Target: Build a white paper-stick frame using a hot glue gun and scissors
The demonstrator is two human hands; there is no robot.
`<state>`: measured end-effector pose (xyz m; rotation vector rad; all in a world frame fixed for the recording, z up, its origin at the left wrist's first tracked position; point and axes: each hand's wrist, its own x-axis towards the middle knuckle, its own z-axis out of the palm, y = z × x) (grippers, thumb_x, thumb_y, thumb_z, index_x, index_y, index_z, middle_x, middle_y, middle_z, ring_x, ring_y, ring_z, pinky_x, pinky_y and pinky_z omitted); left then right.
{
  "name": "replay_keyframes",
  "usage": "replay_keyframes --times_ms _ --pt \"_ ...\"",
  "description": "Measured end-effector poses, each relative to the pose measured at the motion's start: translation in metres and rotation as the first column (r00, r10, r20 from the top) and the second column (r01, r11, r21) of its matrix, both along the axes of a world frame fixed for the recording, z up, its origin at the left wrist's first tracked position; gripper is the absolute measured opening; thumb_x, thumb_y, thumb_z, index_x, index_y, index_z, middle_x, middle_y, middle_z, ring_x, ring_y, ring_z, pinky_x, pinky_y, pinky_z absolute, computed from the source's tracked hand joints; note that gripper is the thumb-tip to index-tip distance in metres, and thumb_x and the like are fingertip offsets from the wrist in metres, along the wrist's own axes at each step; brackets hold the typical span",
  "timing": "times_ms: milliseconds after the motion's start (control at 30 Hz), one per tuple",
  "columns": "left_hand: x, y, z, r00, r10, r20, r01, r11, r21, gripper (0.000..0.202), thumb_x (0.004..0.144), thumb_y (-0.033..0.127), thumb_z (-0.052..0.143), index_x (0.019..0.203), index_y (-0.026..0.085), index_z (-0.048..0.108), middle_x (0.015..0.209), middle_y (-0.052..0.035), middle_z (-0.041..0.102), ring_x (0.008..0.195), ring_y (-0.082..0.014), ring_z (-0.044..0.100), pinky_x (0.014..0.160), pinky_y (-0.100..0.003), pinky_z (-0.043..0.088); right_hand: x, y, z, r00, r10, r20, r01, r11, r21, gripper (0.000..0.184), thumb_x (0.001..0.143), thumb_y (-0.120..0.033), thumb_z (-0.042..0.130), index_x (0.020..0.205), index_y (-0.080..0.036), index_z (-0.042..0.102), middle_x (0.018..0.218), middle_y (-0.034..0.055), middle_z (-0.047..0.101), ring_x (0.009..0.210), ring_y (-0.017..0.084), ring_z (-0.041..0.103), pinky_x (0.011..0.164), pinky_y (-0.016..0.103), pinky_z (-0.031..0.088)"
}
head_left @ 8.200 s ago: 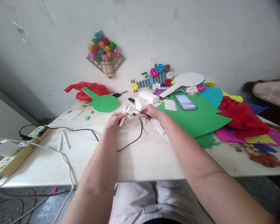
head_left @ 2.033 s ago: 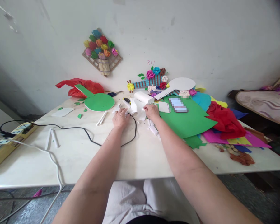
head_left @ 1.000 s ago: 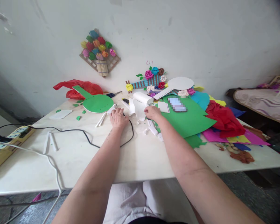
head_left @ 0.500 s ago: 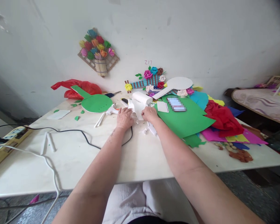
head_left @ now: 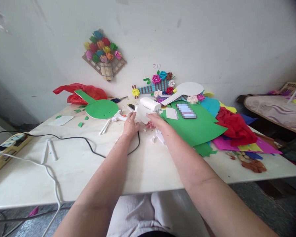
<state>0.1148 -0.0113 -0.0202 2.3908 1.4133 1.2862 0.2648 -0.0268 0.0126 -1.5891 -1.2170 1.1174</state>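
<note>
A thin white paper sheet (head_left: 141, 116) hangs from a white paper roll (head_left: 150, 104) near the middle of the table. At the sheet's left edge, my left hand (head_left: 131, 125) has its fingers closed together on the paper. My right hand (head_left: 157, 121) grips the right edge, some of its fingers curled below the sheet. Left of my left hand lies a white glue gun (head_left: 118, 116) with a black cord. Small white paper scraps (head_left: 153, 139) and a white object (head_left: 160, 137) lie just below my right hand.
To the left are a green paddle-shaped board (head_left: 102, 109), white sticks (head_left: 105, 126) and a power strip (head_left: 8, 146). On the right, a phone (head_left: 186, 111) rests on green sheets (head_left: 199, 128), beside crumpled red paper (head_left: 233, 126). A white paddle-shaped board (head_left: 189, 89) lies behind.
My right hand has turned and opened out somewhat, with its lower fingers now showing under the paper. The left-hand fingers have drawn up slightly at the sheet's edge.
</note>
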Motion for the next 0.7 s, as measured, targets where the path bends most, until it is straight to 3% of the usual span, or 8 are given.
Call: replay_keyframes --times_ms 100,200,333,467,567,700 --pt "0.000 0.000 0.001 0.998 -0.024 0.050 0.024 1.000 0.001 0.056 0.064 0.013 0.046 0.120 0.013 0.053 0.127 -0.0128 0.050 0.110 -0.0218 0.052 0.094 -0.034 0.042 -0.006 0.004 -0.004 0.967 -0.155 -0.201 0.176 0.980 0.090 0.044 0.077 -0.016 0.055 0.121 -0.014 0.046 0.070 0.0020 0.059 0.049 0.011 0.057 0.044 0.021 0.046" --pt "0.000 -0.004 0.005 0.996 -0.022 0.083 0.024 1.000 -0.020 0.040 0.064 0.013 0.045 0.098 0.016 0.066 0.115 -0.0090 0.060 0.097 -0.0201 0.059 0.087 -0.032 0.045 -0.004 0.010 -0.004 0.961 -0.261 -0.093 0.276 0.930 0.244 0.046 0.072 -0.010 0.052 0.117 -0.014 0.053 0.087 0.0057 0.060 0.060 0.012 0.060 0.053 0.024 0.050" --pt "-0.001 -0.010 0.010 0.992 0.034 0.124 -0.019 0.992 -0.125 0.026 0.062 0.014 0.045 0.071 0.020 0.069 0.086 -0.0056 0.069 0.082 -0.0203 0.063 0.078 -0.031 0.047 0.008 0.010 0.001 0.899 -0.359 0.251 0.194 0.840 0.507 0.044 0.072 -0.011 0.044 0.112 -0.014 0.061 0.101 0.0085 0.062 0.084 0.019 0.061 0.075 0.030 0.049" --pt "-0.003 -0.007 0.009 0.953 0.113 0.280 -0.047 0.972 -0.231 0.025 0.062 0.018 0.047 0.073 0.019 0.069 0.066 -0.0053 0.067 0.076 -0.0220 0.063 0.075 -0.033 0.047 0.017 0.001 0.008 0.793 -0.413 0.448 0.092 0.808 0.581 0.047 0.072 -0.007 0.040 0.112 -0.016 0.063 0.109 0.0066 0.062 0.096 0.020 0.057 0.086 0.029 0.043" --pt "-0.003 -0.002 0.006 0.871 0.100 0.481 0.023 0.970 -0.243 0.024 0.063 0.021 0.050 0.078 0.017 0.068 0.069 -0.0053 0.066 0.077 -0.0209 0.062 0.075 -0.033 0.047 0.017 -0.004 0.013 0.759 -0.417 0.500 0.067 0.814 0.577 0.044 0.075 -0.010 0.040 0.112 -0.019 0.063 0.113 0.0038 0.062 0.098 0.019 0.056 0.085 0.028 0.042" --pt "-0.001 0.003 0.007 0.689 0.046 0.723 0.198 0.948 -0.249 0.026 0.067 0.034 0.057 0.083 0.015 0.066 0.075 -0.0061 0.065 0.079 -0.0198 0.061 0.073 -0.032 0.048 0.008 -0.009 0.018 0.752 -0.389 0.532 -0.074 0.752 0.655 0.034 0.083 -0.020 0.041 0.108 -0.015 0.062 0.112 0.0070 0.061 0.099 0.019 0.055 0.086 0.027 0.040"
